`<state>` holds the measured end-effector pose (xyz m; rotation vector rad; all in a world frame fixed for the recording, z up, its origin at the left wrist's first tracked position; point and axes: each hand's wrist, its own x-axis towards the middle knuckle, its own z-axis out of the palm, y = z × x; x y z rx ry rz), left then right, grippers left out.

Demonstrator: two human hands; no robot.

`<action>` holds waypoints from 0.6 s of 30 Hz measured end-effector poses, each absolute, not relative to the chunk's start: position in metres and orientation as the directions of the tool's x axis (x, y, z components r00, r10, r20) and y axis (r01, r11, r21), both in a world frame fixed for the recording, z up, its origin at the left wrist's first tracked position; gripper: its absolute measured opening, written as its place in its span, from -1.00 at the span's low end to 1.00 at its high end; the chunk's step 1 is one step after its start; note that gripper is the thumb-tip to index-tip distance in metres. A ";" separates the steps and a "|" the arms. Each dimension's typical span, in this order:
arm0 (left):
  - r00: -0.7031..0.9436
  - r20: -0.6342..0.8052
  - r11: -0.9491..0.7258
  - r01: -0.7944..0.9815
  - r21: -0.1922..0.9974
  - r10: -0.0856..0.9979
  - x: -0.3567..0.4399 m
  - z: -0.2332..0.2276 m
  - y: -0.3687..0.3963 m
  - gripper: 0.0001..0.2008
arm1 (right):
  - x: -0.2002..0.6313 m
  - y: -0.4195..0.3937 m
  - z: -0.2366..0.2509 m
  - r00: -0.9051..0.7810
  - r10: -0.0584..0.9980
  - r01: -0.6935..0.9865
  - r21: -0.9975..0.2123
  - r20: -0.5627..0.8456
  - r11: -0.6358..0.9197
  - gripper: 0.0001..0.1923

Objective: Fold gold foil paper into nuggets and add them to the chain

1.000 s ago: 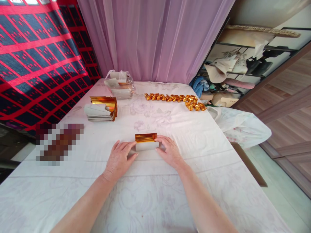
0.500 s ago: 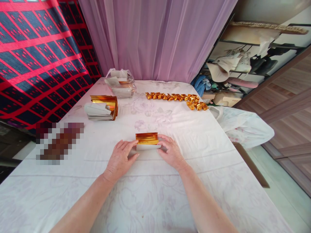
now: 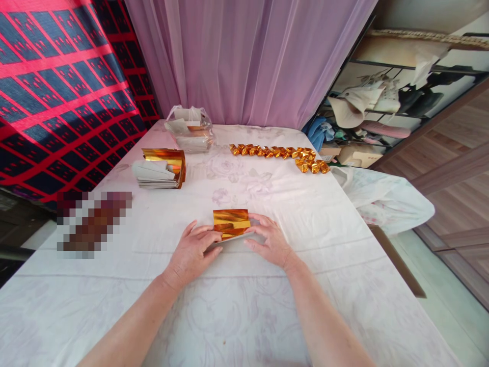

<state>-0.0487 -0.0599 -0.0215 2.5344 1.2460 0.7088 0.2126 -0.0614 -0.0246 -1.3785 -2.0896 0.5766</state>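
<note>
The gold foil paper (image 3: 231, 223) lay flat on the white floral tablecloth (image 3: 244, 306), near the middle of the table and just in front of the person. Its shiny gold face showed creases, and a pale edge of its underside peeked out along the near side, lifted slightly off the cloth.

The left hand (image 3: 191, 252) rested beside the sheet's left end, thumb and forefinger closed on the near left corner, the other fingers loosely curled on the cloth. The right hand (image 3: 269, 242) mirrored it, thumb and forefinger pinching the near right corner, remaining fingers lightly spread. Both held the same edge, touching the paper at its two ends.

To fold such a sheet well, both corners would need to rise level and meet the far edge squarely, with the foil held taut between the hands so that no slack wrinkle formed. Foil of this kind looked thin and likely to keep any stray crease, so a light, even pinch seemed wiser than a hard squeeze.

Farther off to the left sat a stack of gold and white sheets (image 3: 160, 171), behind it a clear plastic bag of paper (image 3: 189, 130), and at the far right a row of folded gold ingots (image 3: 278, 155).
</note>
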 end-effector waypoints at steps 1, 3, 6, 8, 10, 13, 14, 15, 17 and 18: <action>0.534 0.323 -0.625 0.675 0.393 0.781 -0.048 -0.021 -0.061 -0.87 | 0.214 -0.062 -0.024 -0.314 0.924 0.664 -0.644 0.220 0.379 -0.78; 0.559 0.333 -0.650 0.666 0.366 0.760 -0.047 -0.020 -0.062 -0.88 | 0.215 -0.062 -0.024 -0.303 0.926 0.628 -0.683 0.225 0.372 -0.69; 0.577 0.361 -0.678 0.664 0.314 0.733 -0.045 -0.019 -0.064 -0.88 | 0.215 -0.060 -0.025 -0.243 0.941 0.596 -0.729 0.236 0.337 -0.61; 0.575 0.391 -0.689 0.666 0.287 0.719 -0.043 -0.020 -0.065 -0.88 | 0.212 -0.058 -0.026 -0.189 0.952 0.591 -0.746 0.242 0.307 -0.69; 0.571 0.422 -0.698 0.665 0.265 0.704 -0.042 -0.020 -0.066 -0.87 | 0.209 -0.054 -0.027 -0.134 0.963 0.585 -0.766 0.234 0.267 -0.82; 0.582 0.444 -0.713 0.667 0.219 0.681 -0.041 -0.018 -0.065 -0.85 | 0.206 -0.048 -0.028 -0.036 0.985 0.556 -0.816 0.171 0.161 -0.82; 0.593 0.445 -0.719 0.667 0.197 0.671 -0.041 -0.018 -0.065 -0.84 | 0.205 -0.046 -0.028 -0.007 0.989 0.538 -0.833 0.146 0.127 -0.78; 0.603 0.445 -0.725 0.667 0.174 0.662 -0.041 -0.017 -0.064 -0.83 | 0.204 -0.045 -0.027 0.014 0.992 0.520 -0.848 0.129 0.103 -0.72; 0.626 0.441 -0.735 0.666 0.128 0.644 -0.042 -0.016 -0.062 -0.82 | 0.203 -0.044 -0.025 0.023 0.993 0.507 -0.857 0.117 0.089 -0.54; 0.637 0.437 -0.740 0.665 0.107 0.635 -0.042 -0.016 -0.062 -0.81 | 0.202 -0.043 -0.023 0.012 0.994 0.522 -0.848 0.112 0.089 -0.47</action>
